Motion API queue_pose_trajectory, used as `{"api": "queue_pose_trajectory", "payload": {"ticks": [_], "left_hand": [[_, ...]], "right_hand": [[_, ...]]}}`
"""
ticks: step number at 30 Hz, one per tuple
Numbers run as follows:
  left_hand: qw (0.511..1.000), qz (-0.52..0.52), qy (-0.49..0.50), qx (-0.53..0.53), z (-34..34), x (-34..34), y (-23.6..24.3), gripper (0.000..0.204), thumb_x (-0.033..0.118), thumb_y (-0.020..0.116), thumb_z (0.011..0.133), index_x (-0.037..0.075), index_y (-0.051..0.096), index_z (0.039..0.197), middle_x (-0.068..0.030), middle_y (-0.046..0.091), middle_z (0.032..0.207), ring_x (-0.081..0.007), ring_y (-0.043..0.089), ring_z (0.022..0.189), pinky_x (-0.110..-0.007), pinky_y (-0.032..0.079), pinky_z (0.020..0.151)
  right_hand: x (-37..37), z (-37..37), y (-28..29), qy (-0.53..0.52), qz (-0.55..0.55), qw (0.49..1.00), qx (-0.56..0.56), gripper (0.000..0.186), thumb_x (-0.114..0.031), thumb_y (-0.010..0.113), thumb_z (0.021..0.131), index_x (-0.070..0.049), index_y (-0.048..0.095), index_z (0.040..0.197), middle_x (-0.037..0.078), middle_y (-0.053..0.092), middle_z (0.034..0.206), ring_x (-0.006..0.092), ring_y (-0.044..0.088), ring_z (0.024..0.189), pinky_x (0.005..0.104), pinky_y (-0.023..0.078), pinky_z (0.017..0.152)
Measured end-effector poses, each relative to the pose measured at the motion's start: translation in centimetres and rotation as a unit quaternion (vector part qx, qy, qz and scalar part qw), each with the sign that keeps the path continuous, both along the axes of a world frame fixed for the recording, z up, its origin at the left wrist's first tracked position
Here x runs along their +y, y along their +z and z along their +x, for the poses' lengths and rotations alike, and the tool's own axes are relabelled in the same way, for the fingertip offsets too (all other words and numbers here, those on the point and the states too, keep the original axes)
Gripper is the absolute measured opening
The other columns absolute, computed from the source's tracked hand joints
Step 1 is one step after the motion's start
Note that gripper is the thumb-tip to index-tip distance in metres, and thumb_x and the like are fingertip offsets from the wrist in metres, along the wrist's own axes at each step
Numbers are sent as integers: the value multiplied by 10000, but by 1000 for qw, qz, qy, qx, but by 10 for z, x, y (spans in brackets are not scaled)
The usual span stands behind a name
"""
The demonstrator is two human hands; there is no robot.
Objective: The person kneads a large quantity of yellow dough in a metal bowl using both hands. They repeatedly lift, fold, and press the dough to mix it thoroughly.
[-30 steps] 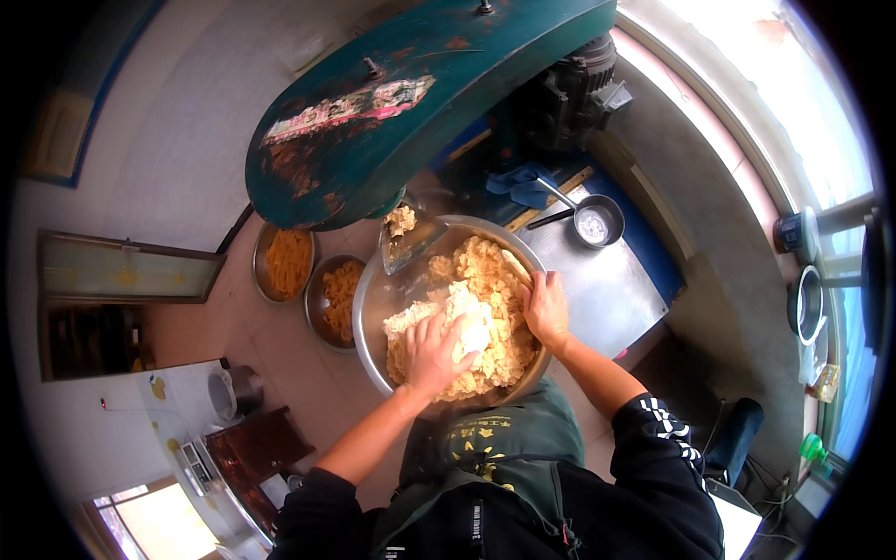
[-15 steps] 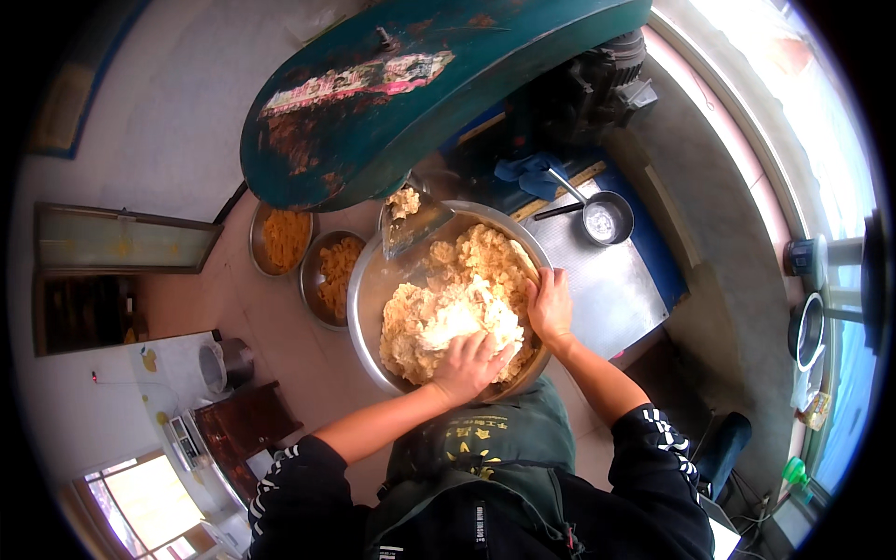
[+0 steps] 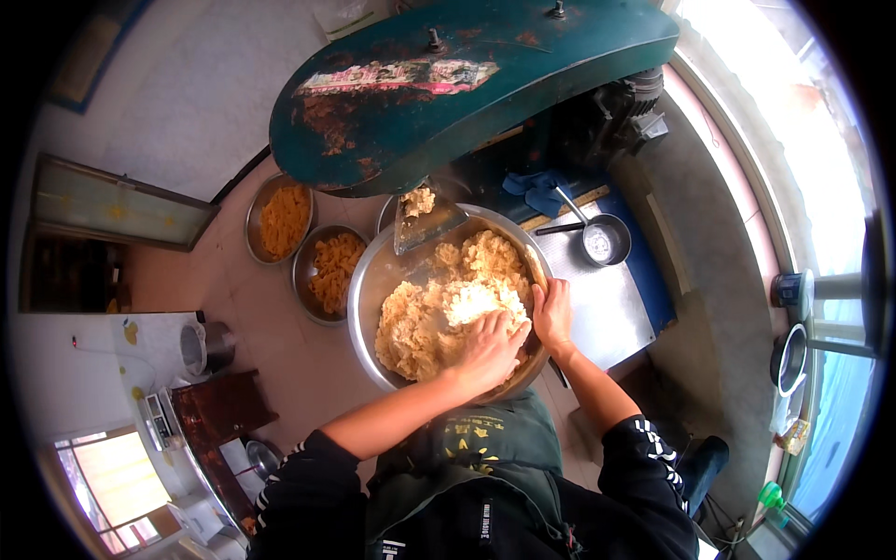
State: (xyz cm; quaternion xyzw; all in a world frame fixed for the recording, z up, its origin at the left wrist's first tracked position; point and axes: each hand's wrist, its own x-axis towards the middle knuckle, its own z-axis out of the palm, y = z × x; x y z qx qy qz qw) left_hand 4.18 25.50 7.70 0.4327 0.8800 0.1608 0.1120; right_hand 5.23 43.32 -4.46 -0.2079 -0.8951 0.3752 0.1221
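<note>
A large metal bowl [image 3: 371, 359] holds a heap of crumbly yellowish dough [image 3: 411, 327], with a pale, brightly lit patch near its middle. My left hand [image 3: 488, 353] rests on the near part of the dough, its fingers stretched out and pressed against it. At the bowl's right side my right hand [image 3: 553, 315] grips the rim, the thumb to the inside. Just beyond that hand a tan, stick-like piece [image 3: 536, 268] lies along the rim; its kind I cannot make out. A sloping chute [image 3: 429, 227] with dough stuck on it reaches over the bowl's far edge.
Above the bowl stands a green machine housing [image 3: 401, 126] with a dark motor [image 3: 607, 117]. Two metal bowls of orange food [image 3: 283, 222] sit to the left. A small saucepan [image 3: 605, 241] rests on a metal sheet [image 3: 611, 317] at right, near a blue cloth [image 3: 537, 191].
My left hand has shifted slightly right across the dough. My right hand stays at the rim, a little lower than before. The surroundings have shifted slightly in the view.
</note>
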Motion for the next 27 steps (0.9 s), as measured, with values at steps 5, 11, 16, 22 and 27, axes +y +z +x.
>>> {"api": "queue_pose_trajectory", "payload": {"ticks": [5, 11, 16, 22, 27], "left_hand": [[999, 24, -21, 14, -59, -12, 35, 532, 233, 684, 962, 8, 546, 1424, -232, 544, 1444, -360, 458, 1422, -504, 355, 1208], [969, 25, 91, -228, -91, -53, -28, 590, 376, 576, 1042, -36, 499, 1456, -248, 516, 1491, -355, 507, 1388, -422, 407, 1169], [961, 110, 99, -236, -48, -82, -32, 570, 277, 593, 1034, 13, 433, 1514, -238, 456, 1524, -388, 477, 1397, -459, 397, 1174], [958, 194, 79, -196, -9, -109, -21, 772, 212, 791, 881, 16, 421, 1528, -193, 455, 1530, -348, 438, 1440, -428, 360, 1206], [924, 197, 108, -308, -30, -124, -23, 777, 169, 860, 796, 58, 503, 1477, -126, 503, 1513, -295, 498, 1400, -405, 424, 1160]], "right_hand": [[9, 2, 1, 40, -21, 998, -36, 301, -254, 633, 999, -27, 609, 1195, 239, 562, 1175, 445, 581, 1050, 504, 512, 877], [1, -1, 47, 67, 39, 994, 71, 301, -172, 676, 962, 23, 609, 1181, 237, 586, 1206, 423, 600, 1032, 488, 506, 917], [-61, -18, 115, 114, -167, 979, -21, 251, -132, 656, 978, 18, 569, 1159, 228, 640, 981, 409, 629, 906, 506, 515, 802], [-83, 12, 84, 224, -43, 962, 153, 294, -77, 701, 907, 29, 573, 1150, 234, 620, 964, 443, 605, 884, 505, 501, 793], [-78, -2, 83, 207, -137, 968, 33, 261, -170, 631, 999, 5, 575, 1184, 228, 634, 919, 426, 632, 827, 483, 516, 744]]}}
